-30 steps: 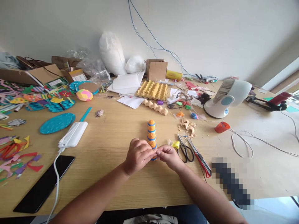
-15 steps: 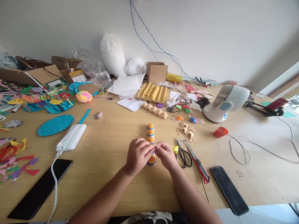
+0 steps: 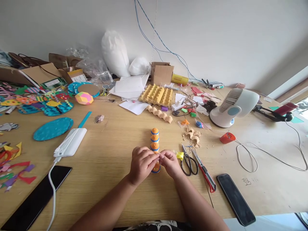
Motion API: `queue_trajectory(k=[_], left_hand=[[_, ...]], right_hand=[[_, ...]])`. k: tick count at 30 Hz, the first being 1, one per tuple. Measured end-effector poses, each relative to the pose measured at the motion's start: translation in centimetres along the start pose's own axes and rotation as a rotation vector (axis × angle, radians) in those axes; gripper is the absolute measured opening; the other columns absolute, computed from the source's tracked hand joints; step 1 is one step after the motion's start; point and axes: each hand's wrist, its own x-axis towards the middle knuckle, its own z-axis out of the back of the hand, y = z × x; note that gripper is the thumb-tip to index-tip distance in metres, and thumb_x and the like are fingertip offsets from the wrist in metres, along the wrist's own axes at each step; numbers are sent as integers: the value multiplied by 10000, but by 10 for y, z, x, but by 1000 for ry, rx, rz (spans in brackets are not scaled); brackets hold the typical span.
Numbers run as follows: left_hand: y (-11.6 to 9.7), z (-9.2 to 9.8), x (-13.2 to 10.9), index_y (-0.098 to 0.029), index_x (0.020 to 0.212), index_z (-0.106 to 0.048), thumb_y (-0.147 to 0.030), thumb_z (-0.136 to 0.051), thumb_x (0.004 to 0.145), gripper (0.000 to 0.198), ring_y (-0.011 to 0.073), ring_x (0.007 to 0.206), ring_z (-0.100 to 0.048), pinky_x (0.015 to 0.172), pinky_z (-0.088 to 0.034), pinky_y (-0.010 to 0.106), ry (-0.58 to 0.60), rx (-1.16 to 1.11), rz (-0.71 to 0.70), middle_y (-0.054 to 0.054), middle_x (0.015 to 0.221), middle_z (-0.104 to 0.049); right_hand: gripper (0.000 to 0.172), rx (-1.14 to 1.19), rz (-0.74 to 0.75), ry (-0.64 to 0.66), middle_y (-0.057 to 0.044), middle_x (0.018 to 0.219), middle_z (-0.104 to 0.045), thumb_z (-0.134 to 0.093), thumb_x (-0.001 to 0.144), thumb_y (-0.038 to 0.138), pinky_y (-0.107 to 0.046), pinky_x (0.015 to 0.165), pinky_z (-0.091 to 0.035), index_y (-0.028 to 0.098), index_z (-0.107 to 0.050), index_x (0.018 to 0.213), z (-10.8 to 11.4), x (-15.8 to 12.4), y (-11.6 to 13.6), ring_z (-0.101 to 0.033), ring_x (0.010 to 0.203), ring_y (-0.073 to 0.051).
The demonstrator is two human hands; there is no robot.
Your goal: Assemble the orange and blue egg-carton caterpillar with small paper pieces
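Observation:
A row of orange domes with blue rims, like a caterpillar, lies lengthwise on the table in front of me. Small yellow eye-like dots mark its near end. Over its near half, my left hand and my right hand meet at the fingertips. Both are closed in a pinch, and whatever sits between the fingers is too small or hidden to make out. The fingers cover part of the row. Right of my right hand lie black-handled scissors and a red utility knife.
Carton scraps, an egg tray and a carton strip lie beyond my hands. A white fan, an orange cup and a phone stand or lie rightward. Leftward are a power bank and a black tablet-like slab.
Both pinched hands have shifted slightly towards me along the caterpillar, uncovering more of its third dome. My view has tilted and turned a little.

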Motion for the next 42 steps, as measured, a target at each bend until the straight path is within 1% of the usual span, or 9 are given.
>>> queue_trajectory(k=[7,12,17,23,25,28,32,37,42], left_hand=[[0,4,3,-253,1026,-730,-189,-697,913,134,189,886,-606,864,-412,388,-34,-26,17,8,845,-730],[4,7,6,-260,987,-729,-190,-736,887,123,189,902,-607,881,-416,393,-50,-46,34,1,843,-730],[2,2,5,-263,913,-729,-194,-751,876,82,187,882,-597,868,-414,388,-17,-97,27,-14,813,-732],[3,2,4,-293,1002,-734,-166,-739,883,174,178,898,-602,879,-417,388,3,-153,-27,-24,858,-753],[4,3,3,-301,1020,-735,-167,-733,886,189,179,906,-603,889,-421,391,6,-144,-44,-24,848,-750],[5,3,2,-299,1047,-731,-157,-716,895,208,180,899,-604,875,-432,382,14,-138,-52,-17,843,-744],[4,0,0,-267,1037,-722,-139,-710,892,194,184,904,-602,874,-443,379,34,-147,-24,-5,864,-741],[3,0,1,-264,1052,-712,-141,-713,881,211,190,926,-594,890,-449,382,77,-149,37,0,887,-737],[3,1,2,-266,976,-717,-148,-720,883,151,191,930,-591,903,-432,399,77,-139,45,-12,869,-741]], right_hand=[[370,-69,-25,-31,19,580,-562,-792,787,510,-227,497,-303,166,-669,731,-10,-2,12,-389,510,-81],[368,-184,-26,-1,10,600,-574,-768,811,520,-237,520,-330,160,-706,762,-14,-2,27,-424,540,-95],[344,-174,22,-6,13,600,-586,-775,813,493,-242,560,-375,169,-695,730,-1,-4,18,-464,549,-98],[326,-178,-28,64,5,622,-616,-820,770,472,-250,600,-412,163,-717,779,14,-6,12,-517,584,-113],[326,-126,-67,65,11,630,-615,-842,744,462,-240,578,-396,167,-721,808,14,-6,11,-503,573,-105],[340,-36,-130,53,25,617,-593,-863,719,455,-210,512,-311,168,-715,826,11,-8,8,-447,534,-80],[359,16,-162,23,43,549,-543,-875,700,461,-204,475,-218,162,-690,774,8,-8,4,-362,485,-60],[351,24,-115,-10,53,535,-509,-851,734,459,-206,471,-214,164,-660,745,6,-7,4,-351,483,-58],[349,-6,-94,-29,37,585,-529,-850,730,456,-214,488,-259,168,-653,742,2,-8,12,-401,531,-77]])
